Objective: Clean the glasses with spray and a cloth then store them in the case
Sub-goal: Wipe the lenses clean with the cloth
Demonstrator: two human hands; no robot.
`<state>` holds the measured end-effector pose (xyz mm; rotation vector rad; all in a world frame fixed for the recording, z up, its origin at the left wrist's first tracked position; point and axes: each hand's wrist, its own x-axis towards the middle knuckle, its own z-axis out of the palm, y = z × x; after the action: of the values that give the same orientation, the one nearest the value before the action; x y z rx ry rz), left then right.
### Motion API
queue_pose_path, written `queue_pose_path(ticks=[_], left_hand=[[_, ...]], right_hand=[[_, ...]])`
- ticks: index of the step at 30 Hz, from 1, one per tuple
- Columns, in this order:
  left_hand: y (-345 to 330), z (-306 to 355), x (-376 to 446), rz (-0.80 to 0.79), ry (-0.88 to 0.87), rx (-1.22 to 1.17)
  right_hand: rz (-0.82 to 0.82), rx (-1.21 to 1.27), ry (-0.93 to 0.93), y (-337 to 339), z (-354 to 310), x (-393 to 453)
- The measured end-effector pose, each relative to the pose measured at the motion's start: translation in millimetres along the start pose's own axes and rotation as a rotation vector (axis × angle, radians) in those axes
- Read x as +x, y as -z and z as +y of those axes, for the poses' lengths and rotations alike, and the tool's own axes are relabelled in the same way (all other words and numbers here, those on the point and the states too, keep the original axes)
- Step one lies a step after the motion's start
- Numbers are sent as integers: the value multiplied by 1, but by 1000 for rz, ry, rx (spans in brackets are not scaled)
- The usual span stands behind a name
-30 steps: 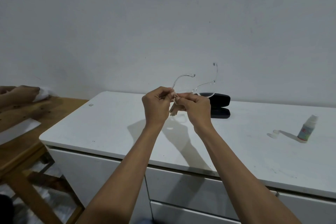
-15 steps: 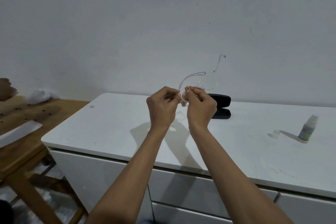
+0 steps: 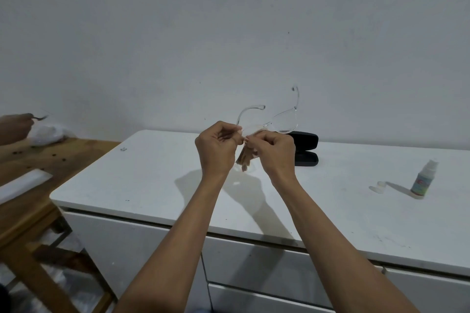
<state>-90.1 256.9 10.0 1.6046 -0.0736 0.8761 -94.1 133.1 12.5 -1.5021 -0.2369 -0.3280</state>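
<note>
- Holding clear-framed glasses (image 3: 277,119) up in the air over the white cabinet (image 3: 157,173), both hands meeting at the frame's left half.
- Left hand (image 3: 216,147): fingers curling tight, fingertips pinching the frame near its left lens; exact contact spot hiding behind the knuckles.
- Right hand (image 3: 273,152): fingers curling round a small tan cloth (image 3: 245,157) and pressing it at the same lens; only the cloth's lower end hanging out below the two hands, the rest lying hidden inside the grip.
- Left lens nearly impossible to make out, being clear and covered by fingers; right lens showing faintly above the right hand, both arms of the glasses sticking up against the wall.
- Black case (image 3: 305,150) sitting at the back of the cabinet, behind the right hand and partly blocked by it; appearing to lie open, though hard to confirm.
- Spray bottle (image 3: 423,180) standing upright near the cabinet's right end, well apart from the hands, label too blurred for reading.
- Small clear cap (image 3: 377,187) lying just left of the bottle, outline faint.
- Wooden table (image 3: 38,160) standing left of the cabinet, cut off by the picture edge, with another person's hand (image 3: 14,128) reaching in over it, gripping something thin and dark, too small for naming.
</note>
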Motion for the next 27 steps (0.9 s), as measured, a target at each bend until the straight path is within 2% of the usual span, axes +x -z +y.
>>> queue_pose_path(ticks=[5,9,18,27], left_hand=[[-5,1,-6,-7,5,8],[-8,3,-11,9,-25,-2],[-13,8,-6,27,-92,21],[-9,0,-6,7,-10,-39]], right_hand=[[303,-9,-6,-7,10,-4],[417,15,23,-16,12,0],[374,-83,122,-18,8,10],[107,23,-11,-9,5,9]])
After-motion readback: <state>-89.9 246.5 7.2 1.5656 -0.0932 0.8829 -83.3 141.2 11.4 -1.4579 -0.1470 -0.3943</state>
